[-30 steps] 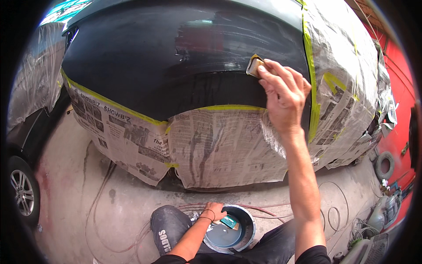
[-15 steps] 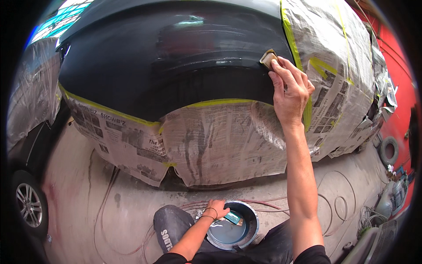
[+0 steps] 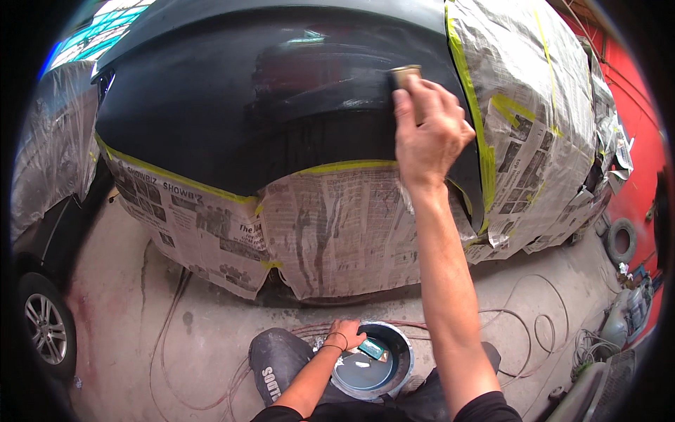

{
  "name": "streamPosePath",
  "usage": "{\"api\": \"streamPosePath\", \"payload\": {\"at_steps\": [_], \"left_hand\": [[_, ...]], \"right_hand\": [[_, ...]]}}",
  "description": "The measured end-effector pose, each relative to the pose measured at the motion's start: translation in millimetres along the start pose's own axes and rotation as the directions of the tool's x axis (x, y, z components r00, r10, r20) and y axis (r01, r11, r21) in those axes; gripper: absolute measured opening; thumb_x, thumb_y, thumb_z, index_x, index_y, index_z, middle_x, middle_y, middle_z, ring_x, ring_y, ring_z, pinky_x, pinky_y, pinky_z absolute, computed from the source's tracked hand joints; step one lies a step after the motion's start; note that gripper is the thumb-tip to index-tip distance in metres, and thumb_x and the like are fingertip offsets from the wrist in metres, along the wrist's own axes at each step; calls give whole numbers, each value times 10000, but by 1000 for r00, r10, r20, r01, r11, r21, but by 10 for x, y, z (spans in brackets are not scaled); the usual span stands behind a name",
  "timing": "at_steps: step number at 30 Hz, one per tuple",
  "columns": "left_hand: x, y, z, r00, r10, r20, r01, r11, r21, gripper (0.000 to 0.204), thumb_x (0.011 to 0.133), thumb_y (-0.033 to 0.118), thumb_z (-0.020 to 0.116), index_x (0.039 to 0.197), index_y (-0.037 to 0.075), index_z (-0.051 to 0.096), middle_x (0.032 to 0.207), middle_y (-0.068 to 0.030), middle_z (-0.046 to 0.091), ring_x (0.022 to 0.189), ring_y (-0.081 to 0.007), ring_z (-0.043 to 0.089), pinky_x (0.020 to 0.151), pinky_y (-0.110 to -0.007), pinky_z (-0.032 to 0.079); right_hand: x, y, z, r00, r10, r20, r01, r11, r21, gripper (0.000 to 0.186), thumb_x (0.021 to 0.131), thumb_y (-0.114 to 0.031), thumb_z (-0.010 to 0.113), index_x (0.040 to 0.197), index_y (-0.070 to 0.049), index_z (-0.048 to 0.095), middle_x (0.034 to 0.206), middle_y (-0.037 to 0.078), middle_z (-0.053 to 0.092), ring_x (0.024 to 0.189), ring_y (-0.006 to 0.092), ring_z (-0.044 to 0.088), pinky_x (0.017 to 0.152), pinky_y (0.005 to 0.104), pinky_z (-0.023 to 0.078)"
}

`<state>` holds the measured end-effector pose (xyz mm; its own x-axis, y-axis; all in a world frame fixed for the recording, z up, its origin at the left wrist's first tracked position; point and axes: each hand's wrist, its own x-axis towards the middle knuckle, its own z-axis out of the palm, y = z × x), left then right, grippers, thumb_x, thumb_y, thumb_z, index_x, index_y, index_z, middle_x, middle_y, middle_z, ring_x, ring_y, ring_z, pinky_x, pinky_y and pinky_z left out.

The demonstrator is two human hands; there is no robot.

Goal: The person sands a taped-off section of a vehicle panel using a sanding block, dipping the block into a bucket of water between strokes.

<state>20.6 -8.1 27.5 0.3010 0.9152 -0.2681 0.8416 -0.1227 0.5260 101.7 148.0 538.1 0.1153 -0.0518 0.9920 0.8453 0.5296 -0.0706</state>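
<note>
My right hand point(image 3: 434, 137) pinches a small beige-and-dark sanding block point(image 3: 406, 74) between thumb and fingers, against the wet dark grey car panel point(image 3: 204, 105). Wet streaks shine on the panel just left of the block. The block's working face is hidden. Low down, my left hand point(image 3: 344, 333) is closed over the left rim of a dark round basin point(image 3: 405, 369) of water on the floor between my legs. A teal, block-like piece point(image 3: 371, 347) lies inside it, beside my left fingers.
Newspaper masking point(image 3: 351, 239) with yellow-green tape point(image 3: 344, 166) borders the panel below and at right. Hoses point(image 3: 517, 316) loop over the floor. At left stands another car's wheel point(image 3: 46, 320); at right a loose tyre point(image 3: 621, 240) sits by the red wall point(image 3: 636, 119).
My right hand has swept left and slightly up across the panel with the sanding block, away from the taped right edge. My left hand has stayed at the basin.
</note>
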Motion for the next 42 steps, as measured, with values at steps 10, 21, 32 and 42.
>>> {"api": "streamPosePath", "payload": {"at_steps": [10, 21, 32, 42], "left_hand": [[65, 47, 73, 1000, 22, -3, -22, 1000, 22, 546, 943, 470, 683, 1301, 71, 789, 1253, -243, 828, 1221, -420, 779, 1220, -564, 483], [72, 57, 29, 999, 31, 12, -31, 999, 16, 530, 963, 486, 690, 1239, 45, 791, 1252, -227, 828, 1220, -410, 771, 1197, -567, 483], [-24, 20, 91, 999, 19, -39, -22, 998, -56, 584, 963, 444, 743, 1364, 20, 758, 1397, -220, 789, 1326, -372, 734, 1252, -584, 433], [-12, 8, -76, 1000, 14, 26, -13, 999, -37, 691, 967, 464, 731, 1450, -29, 717, 1447, -254, 758, 1370, -396, 708, 1267, -578, 440]], "right_hand": [[248, -366, 335, 987, -161, -23, 161, 987, 16, 187, 867, -269, 899, 1026, -255, 801, 1092, -22, 747, 1071, 222, 713, 906, 474, 489], [-40, -926, 466, 998, 59, -28, -55, 991, 123, 310, 855, -234, 925, 1116, -212, 759, 1188, 35, 648, 1130, 263, 656, 931, 493, 468], [-265, -773, 426, 994, 69, -84, -58, 991, 122, 221, 860, -284, 865, 1023, -167, 772, 1048, 58, 683, 993, 286, 654, 870, 505, 427], [-88, -247, 215, 995, 65, -79, -64, 998, 14, 232, 954, -371, 887, 1010, -155, 825, 1117, 62, 799, 1062, 275, 772, 901, 485, 576]]}}
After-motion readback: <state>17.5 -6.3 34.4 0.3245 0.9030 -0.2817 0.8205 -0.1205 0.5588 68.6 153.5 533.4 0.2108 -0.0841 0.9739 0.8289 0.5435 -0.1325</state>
